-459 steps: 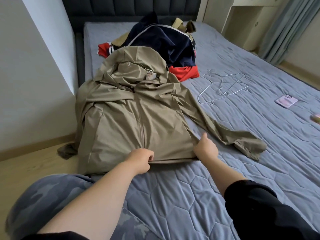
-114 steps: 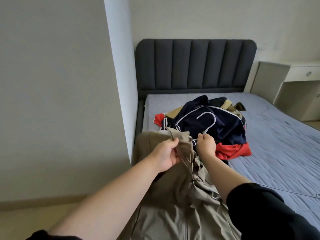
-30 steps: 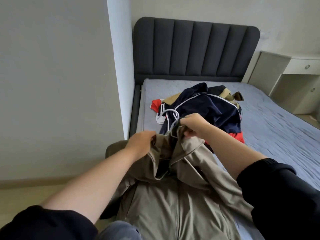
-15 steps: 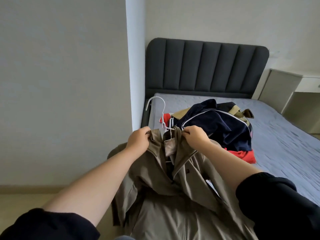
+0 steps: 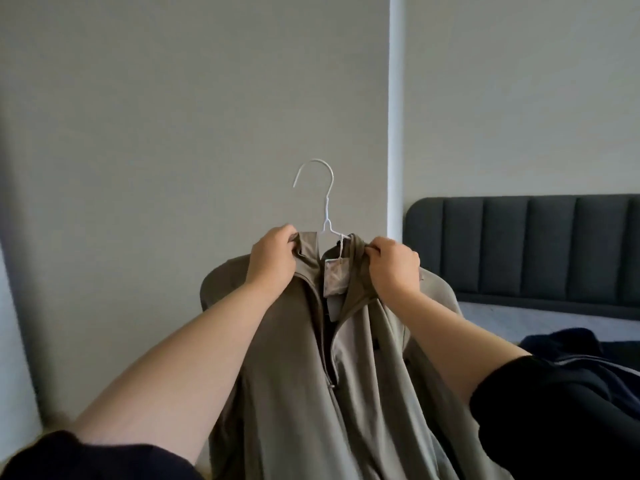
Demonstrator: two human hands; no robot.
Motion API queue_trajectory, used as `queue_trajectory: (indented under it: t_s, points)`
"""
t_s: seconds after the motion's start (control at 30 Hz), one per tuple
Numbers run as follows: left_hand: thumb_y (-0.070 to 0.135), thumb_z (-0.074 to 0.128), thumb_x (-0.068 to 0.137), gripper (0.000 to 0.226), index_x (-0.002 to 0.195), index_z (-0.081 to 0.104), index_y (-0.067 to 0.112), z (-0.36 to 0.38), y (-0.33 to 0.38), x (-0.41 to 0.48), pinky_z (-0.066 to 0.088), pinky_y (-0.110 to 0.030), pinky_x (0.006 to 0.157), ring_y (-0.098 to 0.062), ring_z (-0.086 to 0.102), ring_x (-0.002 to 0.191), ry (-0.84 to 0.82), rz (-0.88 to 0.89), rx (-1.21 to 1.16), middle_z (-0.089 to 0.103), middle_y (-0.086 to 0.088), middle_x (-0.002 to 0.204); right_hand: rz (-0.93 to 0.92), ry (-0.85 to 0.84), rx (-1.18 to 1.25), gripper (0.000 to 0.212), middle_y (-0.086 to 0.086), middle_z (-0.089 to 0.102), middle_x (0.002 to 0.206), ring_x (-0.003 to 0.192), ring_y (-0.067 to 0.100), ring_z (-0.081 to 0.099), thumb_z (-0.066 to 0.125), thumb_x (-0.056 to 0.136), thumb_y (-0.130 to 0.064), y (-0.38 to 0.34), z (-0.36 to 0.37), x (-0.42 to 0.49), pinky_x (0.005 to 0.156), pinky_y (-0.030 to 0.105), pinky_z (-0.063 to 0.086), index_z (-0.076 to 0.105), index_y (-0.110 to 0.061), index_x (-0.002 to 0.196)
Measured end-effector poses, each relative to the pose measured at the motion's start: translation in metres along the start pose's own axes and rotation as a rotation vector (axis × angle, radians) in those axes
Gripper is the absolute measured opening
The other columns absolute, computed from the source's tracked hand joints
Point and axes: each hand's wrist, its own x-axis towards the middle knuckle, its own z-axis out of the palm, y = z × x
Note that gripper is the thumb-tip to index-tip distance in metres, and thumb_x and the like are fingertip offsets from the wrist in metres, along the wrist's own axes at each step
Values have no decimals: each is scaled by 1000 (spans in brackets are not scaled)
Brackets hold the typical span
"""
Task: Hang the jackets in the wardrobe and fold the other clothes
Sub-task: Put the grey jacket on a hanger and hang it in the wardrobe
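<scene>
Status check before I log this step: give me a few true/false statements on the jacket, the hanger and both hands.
1. The left hand and the right hand both grip the khaki jacket at its collar. True.
2. The hanger has its hook sticking up above the collar. True.
3. The hook is on a wardrobe rail. False: it is free in the air, in front of a wall.
4. The held jacket is navy. False: it is khaki; a navy garment lies on the bed.
5. The zip is closed to the top. False: its upper part is open.
</scene>
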Motion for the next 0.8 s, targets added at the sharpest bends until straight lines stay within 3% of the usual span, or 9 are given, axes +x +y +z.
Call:
queue_trajectory:
  t_s: [0.1,0.2,0.27,0.33,0.37,0.43,0.57,0.67,0.8]
  points:
    - [-6,48,88,12,84,55,3,-41,-6,23,25,-23,62,-28,50,75,169,69,61,57,-12,86,-109,60,98,23,8,59,73,74,33,52,44,93,-15,-41,-3,25,70,36,37,60,-7,80]
    - [-6,53,85,16,99,59,0,-75,-25,24,38,-33,71,-36,56,82,311,174,135,61,-18,95,-196,123,181,22,9,61,78,76,32,52,45,92,-13,-72,0,36,73,39,39,62,-6,81]
    - [1,54,87,28,114,54,4,-87,-54,8,41,-35,75,-36,58,89,131,199,294,59,-18,106,-148,-106,137,21,10,58,76,75,32,52,48,92,-15,-79,12,36,67,34,38,60,-7,77]
    - [12,53,88,43,129,42,15,-94,-89,-16,43,-35,80,-35,57,100,-256,99,458,57,-13,118,-104,-378,70,21,11,56,75,75,30,52,51,91,-16,-77,31,25,65,29,37,60,-6,75]
    - [15,55,86,50,133,37,20,-98,-105,-29,43,-33,79,-33,57,103,-404,21,485,57,-11,120,-94,-414,70,20,11,56,74,76,30,53,52,91,-15,-74,42,14,64,28,37,61,-5,75]
    - [21,58,84,56,135,37,25,-105,-127,-40,39,-27,72,-30,59,101,-459,-111,430,62,-9,115,-85,-372,99,20,10,57,73,75,31,55,51,90,-12,-72,61,-5,62,29,38,63,-2,78]
    - [22,56,88,16,100,60,13,-113,-141,-44,36,-28,69,-31,59,99,-417,-163,420,65,-11,105,-60,-306,184,19,12,63,75,71,30,53,52,89,-11,-75,83,-28,60,30,38,66,-2,80]
    - [20,53,90,15,84,59,8,-112,-147,-48,36,-30,69,-32,58,94,-461,-160,431,64,-14,95,-87,-293,233,17,12,67,82,77,30,56,54,88,-12,-80,92,-36,64,29,38,69,-5,83]
    - [21,63,86,32,58,48,20,-122,-154,-46,30,-25,56,-20,53,74,-487,-233,286,52,4,64,-103,-274,330,15,8,66,79,75,25,54,56,87,-11,-89,97,-47,64,27,36,69,-9,81]
